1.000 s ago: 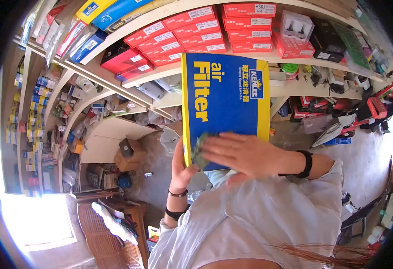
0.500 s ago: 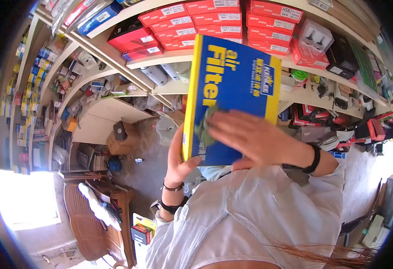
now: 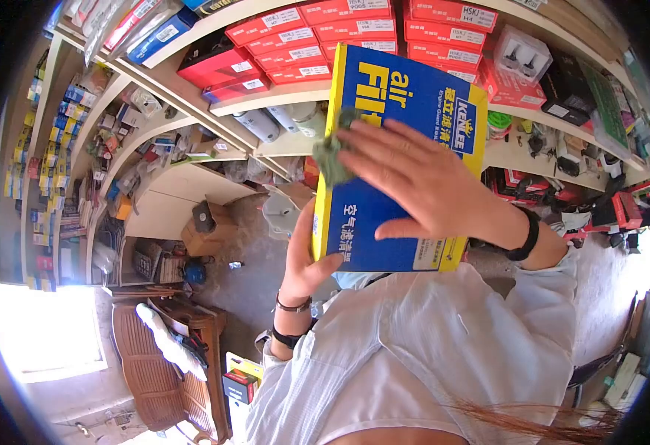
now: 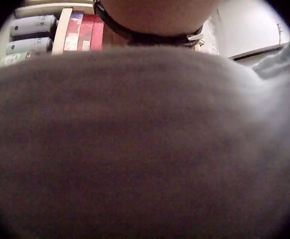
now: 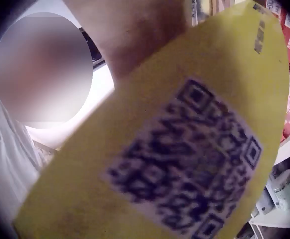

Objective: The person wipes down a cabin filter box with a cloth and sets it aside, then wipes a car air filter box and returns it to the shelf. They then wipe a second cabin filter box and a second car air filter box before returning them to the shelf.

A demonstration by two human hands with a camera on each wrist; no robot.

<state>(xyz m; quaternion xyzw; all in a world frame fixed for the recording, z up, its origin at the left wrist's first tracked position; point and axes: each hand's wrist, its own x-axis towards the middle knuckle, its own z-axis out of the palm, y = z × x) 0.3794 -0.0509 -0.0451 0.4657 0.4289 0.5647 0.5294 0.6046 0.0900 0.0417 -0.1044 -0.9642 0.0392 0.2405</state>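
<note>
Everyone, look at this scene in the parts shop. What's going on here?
A person in a white shirt holds up a blue and yellow air filter box in front of shelves stacked with red boxes. The left hand grips the box's lower left edge. The right hand lies flat across the front, pressing a green cloth against it near the upper left.

Pale long-sleeved shirt (image 3: 429, 348); black wristband (image 3: 529, 233), right wrist; thin bracelet (image 3: 294, 302) plus black strap (image 3: 288, 337), left wrist.
</note>
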